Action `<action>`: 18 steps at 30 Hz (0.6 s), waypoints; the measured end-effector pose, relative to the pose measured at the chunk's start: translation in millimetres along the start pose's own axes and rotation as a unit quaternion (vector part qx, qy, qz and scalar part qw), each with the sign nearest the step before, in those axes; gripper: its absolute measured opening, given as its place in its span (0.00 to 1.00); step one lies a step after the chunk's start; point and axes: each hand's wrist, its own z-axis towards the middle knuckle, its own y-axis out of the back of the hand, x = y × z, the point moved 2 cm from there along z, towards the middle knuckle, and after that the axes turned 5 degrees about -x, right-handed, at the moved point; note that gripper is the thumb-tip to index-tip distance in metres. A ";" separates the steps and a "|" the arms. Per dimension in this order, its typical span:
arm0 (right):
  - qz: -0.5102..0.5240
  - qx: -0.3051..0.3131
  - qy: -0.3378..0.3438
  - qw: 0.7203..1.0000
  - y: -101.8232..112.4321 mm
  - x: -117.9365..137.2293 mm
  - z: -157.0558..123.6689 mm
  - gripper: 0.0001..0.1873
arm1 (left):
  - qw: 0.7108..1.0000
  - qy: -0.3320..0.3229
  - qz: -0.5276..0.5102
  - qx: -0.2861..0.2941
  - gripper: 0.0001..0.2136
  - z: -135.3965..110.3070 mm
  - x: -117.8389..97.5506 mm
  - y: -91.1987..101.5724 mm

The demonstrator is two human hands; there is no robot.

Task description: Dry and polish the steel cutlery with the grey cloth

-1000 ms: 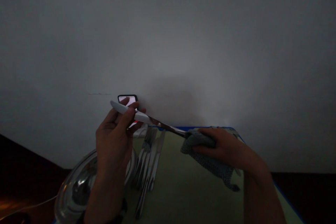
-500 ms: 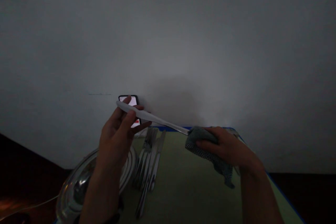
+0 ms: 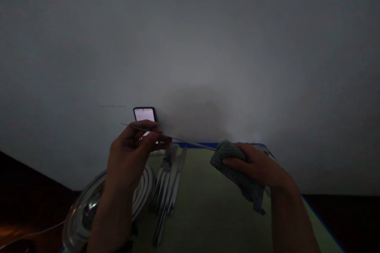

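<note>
One table knife (image 3: 192,143), seen edge-on, slants above the green tabletop (image 3: 213,213) between the hands: the left hand (image 3: 127,160) pinches it between thumb and fingers near its upper end, and the right hand (image 3: 258,164) has its fingers curled closed around a gray-green cloth (image 3: 228,160) covering the lower end. Forks and knives (image 3: 170,184) lie bunched beside a shiny round metal vessel (image 3: 81,213), and a lit phone (image 3: 144,114) is behind the left hand.
</note>
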 end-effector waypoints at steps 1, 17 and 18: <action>-0.001 0.005 -0.005 1.000 -0.4 0.0 -0.8 0.17 | 1.000 0.002 -0.001 0.004 0.04 -0.3 -0.1 1.0; 0.053 0.224 0.104 0.968 -28.2 27.6 3.9 0.18 | 0.949 -0.081 0.044 0.303 0.02 -15.3 -5.6 -29.7; 0.056 0.211 0.108 0.970 -29.5 27.5 5.2 0.18 | 0.952 -0.092 0.045 0.289 0.02 -14.0 -5.0 -27.9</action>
